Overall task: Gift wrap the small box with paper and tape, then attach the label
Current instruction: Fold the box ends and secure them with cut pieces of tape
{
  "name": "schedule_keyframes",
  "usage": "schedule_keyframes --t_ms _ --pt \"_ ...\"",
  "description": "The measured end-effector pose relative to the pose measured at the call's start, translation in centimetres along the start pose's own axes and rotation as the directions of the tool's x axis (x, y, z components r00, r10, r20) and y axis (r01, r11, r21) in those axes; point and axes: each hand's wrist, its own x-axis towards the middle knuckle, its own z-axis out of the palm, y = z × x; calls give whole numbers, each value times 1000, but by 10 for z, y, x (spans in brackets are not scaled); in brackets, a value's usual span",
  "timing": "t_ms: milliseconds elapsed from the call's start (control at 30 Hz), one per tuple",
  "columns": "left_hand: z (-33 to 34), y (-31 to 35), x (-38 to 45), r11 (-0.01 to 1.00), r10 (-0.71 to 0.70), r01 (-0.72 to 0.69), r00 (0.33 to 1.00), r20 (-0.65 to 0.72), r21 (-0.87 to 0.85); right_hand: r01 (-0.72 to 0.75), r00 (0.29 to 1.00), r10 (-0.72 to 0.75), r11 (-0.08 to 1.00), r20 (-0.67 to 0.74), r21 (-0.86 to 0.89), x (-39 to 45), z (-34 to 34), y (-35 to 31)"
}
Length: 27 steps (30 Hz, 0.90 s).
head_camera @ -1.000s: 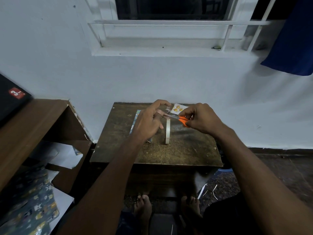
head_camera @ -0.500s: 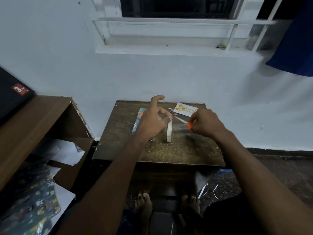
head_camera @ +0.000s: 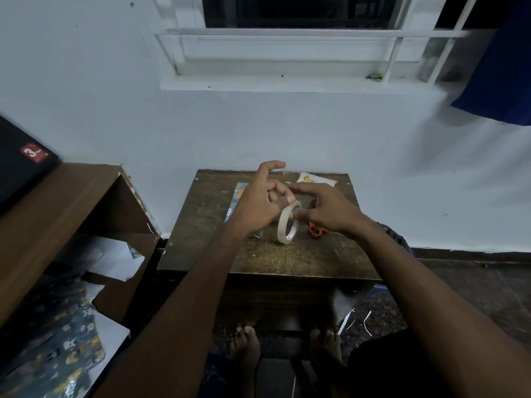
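Observation:
The small box, wrapped in patterned blue paper, lies on the wooden table, mostly hidden under my left hand. That hand hovers above it with the index finger raised and a small clear piece of tape stuck to the fingertip. A tape roll stands on edge at the table's middle. My right hand grips its top rim between thumb and fingers. The white label with orange dots lies at the far edge.
Orange-handled scissors lie on the table under my right wrist. A wooden shelf unit stands on the left, with wrapping paper and white sheets below it. The wall runs right behind the table. My bare feet are beneath it.
My right hand has laid the scissors on the table and moved onto the tape roll. My left hand has lifted off the roll with the cut piece of tape.

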Motion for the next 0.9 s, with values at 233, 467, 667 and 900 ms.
schedule_keyframes --t_ms 233,467,667,900 --pt "1 1 0 996 55 -59 997 -62 -66 -74 997 66 970 42 232 -8 2 -11" --pt "9 2 0 985 110 -139 964 -242 -104 -138 990 131 933 42 333 -10 3 -18" --pt "8 5 1 979 7 -71 949 -315 -189 46 980 -2 975 -200 216 -8 0 -16" --pt "2 4 5 965 -122 52 956 -265 -256 185 933 -178 983 -314 -5 -1 3 -6"
